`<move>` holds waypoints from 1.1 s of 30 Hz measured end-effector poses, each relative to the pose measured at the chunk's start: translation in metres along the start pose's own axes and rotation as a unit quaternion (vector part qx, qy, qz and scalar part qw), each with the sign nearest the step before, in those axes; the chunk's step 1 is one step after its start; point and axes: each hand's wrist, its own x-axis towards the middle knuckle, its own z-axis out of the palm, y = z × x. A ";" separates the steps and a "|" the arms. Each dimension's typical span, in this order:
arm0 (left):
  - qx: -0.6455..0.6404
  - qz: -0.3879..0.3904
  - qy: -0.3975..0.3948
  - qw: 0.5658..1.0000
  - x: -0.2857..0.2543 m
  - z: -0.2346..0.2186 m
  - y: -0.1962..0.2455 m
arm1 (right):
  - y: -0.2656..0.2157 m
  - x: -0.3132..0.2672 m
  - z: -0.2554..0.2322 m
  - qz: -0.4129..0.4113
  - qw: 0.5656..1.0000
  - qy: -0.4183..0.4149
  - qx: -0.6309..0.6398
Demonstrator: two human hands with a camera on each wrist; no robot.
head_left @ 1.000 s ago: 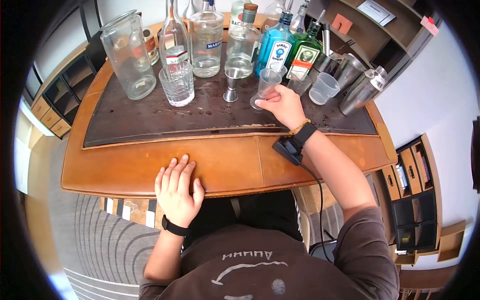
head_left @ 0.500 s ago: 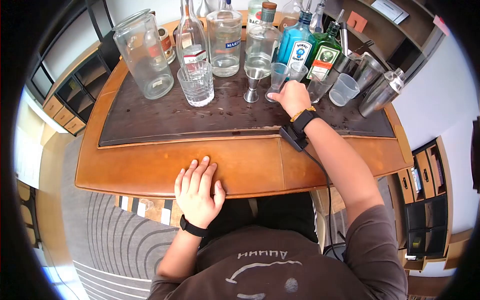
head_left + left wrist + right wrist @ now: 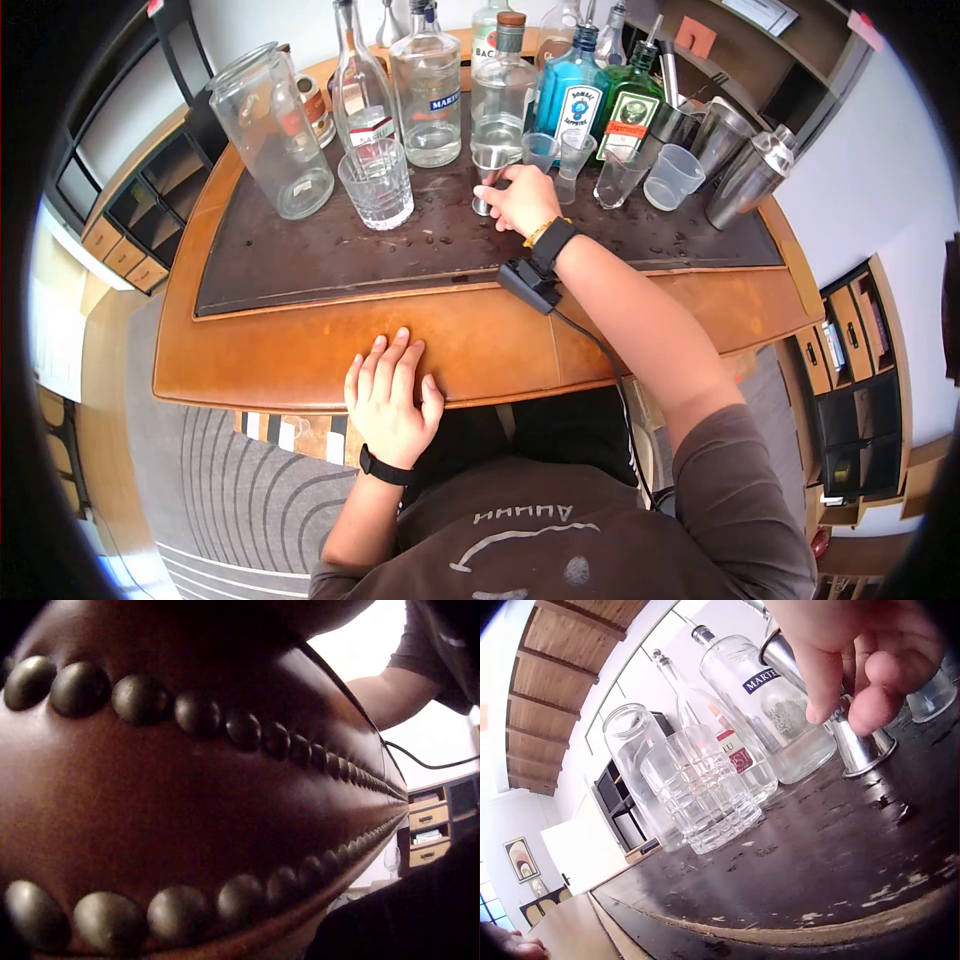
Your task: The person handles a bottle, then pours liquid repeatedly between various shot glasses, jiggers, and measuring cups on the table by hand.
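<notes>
The right hand [image 3: 524,204] pinches the waist of a metal double-ended jigger [image 3: 489,164], which stands upright on the dark table top. Seen from the right wrist, thumb and fingers of the hand [image 3: 862,667] close round the narrow middle of the jigger [image 3: 861,748], its base on the surface. The left hand [image 3: 393,400] lies palm down on the brown leather edge [image 3: 270,350], fingers straight, holding nothing. A cut-glass tumbler [image 3: 378,187] stands left of the jigger; a clear hourglass-shaped cup [image 3: 573,165] is to the right.
Behind stand several bottles, among them a clear one [image 3: 428,100], a blue one [image 3: 572,105] and a green one [image 3: 630,105]. A tall glass jar [image 3: 275,140] is at the left. A plastic cup [image 3: 673,178] and a metal shaker [image 3: 750,180] are at the right.
The right hand has let go of the clear hourglass-shaped cup, moved left and taken hold of the metal jigger. The cup now stands among the glasses in front of the bottles. The left hand stays resting.
</notes>
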 end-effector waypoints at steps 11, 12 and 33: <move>0.004 0.014 -0.003 1.000 0.000 0.001 -0.001 | -0.015 -0.050 -0.070 -0.181 0.982 0.017 0.052; 0.004 0.013 -0.004 1.000 0.000 0.001 -0.001 | -0.009 -0.046 -0.088 -0.230 0.970 0.073 -0.005; 0.018 0.004 -0.023 1.000 0.000 0.001 -0.001 | 0.048 -0.015 -0.285 -0.098 0.760 0.213 -0.606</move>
